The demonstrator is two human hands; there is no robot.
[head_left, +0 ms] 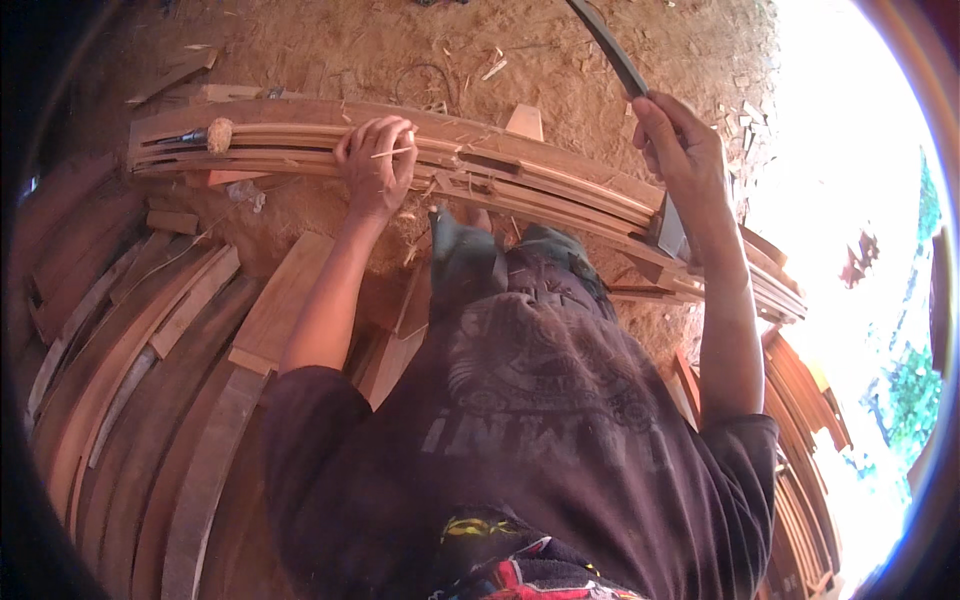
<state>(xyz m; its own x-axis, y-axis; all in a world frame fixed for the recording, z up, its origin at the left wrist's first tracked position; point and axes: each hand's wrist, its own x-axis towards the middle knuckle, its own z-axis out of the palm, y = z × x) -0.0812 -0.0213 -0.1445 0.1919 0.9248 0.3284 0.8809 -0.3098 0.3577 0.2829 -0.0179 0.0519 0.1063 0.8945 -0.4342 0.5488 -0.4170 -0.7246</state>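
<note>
My left hand (378, 165) is closed over long wooden strips (300, 140), its fingers curled on top of them. A thin pale wood sliver (393, 152) shows across those fingers; whether they pinch it I cannot tell. Raised above the right part of the strips, my right hand (682, 150) grips the lower end of a long, dark, flat bar (612, 48), which slants up to the left past the picture's edge. Below that hand, a grey metal piece (670, 230) with a flat face stands on the strips. A tool with a round wooden handle end (219, 135) lies at their left end.
Long boards (190, 400) are stacked at the left, and more strips (805, 500) lie at the lower right. Beyond the work, wood shavings (494, 65) are scattered over brown earth ground (330, 50). An offcut (524, 122) sticks out behind the strips. Bright light washes out the right side.
</note>
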